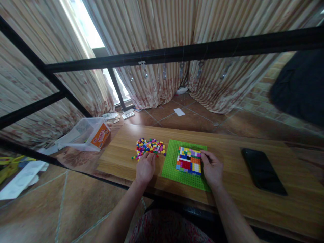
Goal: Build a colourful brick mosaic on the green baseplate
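A loose pile of small coloured toy bricks (151, 146) lies on the wooden table. At its near edge is my left hand (146, 165), fingers curled down and closed among the bricks; what they pinch is hidden. To the right, a green studded baseplate (169, 167) carries a roughly square build of multicoloured bricks (186, 164), with red, blue, white, yellow and orange parts. My right hand (213, 167) is at the upper right corner of this build, thumb and fingers pinched together against its edge. Whether a single brick sits between them is too small to see.
A black phone (263, 171) lies on the wooden table (231, 189) at the right. Left of the table, a clear plastic box (87, 135) with an orange label stands low down. A black metal rail (167, 55) crosses in front of the curtains (162, 27). Paper (179, 112) lies on the tiled floor.
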